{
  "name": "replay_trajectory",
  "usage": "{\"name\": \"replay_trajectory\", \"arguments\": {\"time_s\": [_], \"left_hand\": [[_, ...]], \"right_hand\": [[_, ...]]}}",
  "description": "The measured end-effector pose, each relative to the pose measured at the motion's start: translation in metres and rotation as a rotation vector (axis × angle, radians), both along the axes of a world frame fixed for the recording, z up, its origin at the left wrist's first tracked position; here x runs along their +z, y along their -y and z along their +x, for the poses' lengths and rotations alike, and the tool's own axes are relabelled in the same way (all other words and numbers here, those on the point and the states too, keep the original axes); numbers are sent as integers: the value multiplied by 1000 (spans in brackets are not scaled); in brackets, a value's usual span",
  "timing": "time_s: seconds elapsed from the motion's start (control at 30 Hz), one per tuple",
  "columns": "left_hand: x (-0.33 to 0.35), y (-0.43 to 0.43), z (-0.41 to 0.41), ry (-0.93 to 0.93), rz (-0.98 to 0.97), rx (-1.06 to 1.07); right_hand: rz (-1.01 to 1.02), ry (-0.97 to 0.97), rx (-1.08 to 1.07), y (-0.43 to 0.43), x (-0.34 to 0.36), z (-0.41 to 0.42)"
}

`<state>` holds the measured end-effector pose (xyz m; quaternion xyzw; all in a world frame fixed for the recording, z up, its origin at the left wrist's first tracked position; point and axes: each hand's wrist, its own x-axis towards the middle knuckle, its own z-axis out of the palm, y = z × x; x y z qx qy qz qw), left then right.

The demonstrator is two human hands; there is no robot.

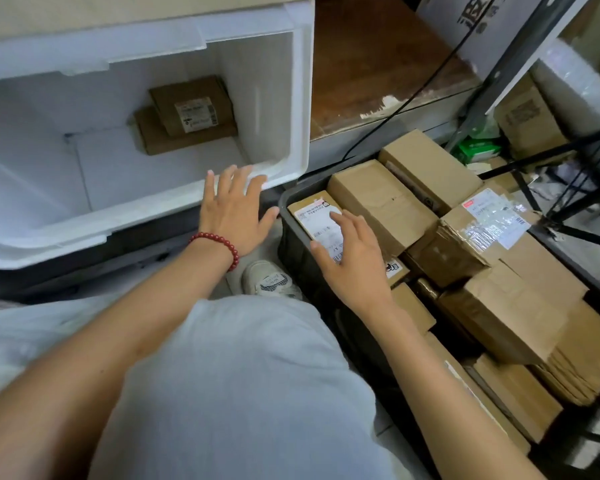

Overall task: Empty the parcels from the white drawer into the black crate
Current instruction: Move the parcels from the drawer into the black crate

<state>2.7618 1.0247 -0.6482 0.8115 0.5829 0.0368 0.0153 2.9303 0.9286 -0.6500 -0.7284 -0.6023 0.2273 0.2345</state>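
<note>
Parcels [191,114], two stacked, lie in the white drawer [267,98] at 11 o'clock from the left hand [234,216], fingers [209,192] released at its rim; the right hand [352,261], fingers released, rests on a labelled parcel [317,216] in the black crate [291,251].

Parcel stockroom: you face labelled cardboard parcels [381,202] packed in a black crate [286,237], metal racking [499,76], shelved cartons [530,123].

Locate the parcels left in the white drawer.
In the head view, two stacked parcels lie in the white drawer, far right corner, beyond the left hand.
</note>
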Motion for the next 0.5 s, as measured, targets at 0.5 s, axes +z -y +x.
{"name": "replay_trajectory", "arguments": {"time_s": [0.5], "left_hand": [[-16,-100,-115,-50,-111,321]], "right_hand": [[24,288,503,-199,1,-104]]}}
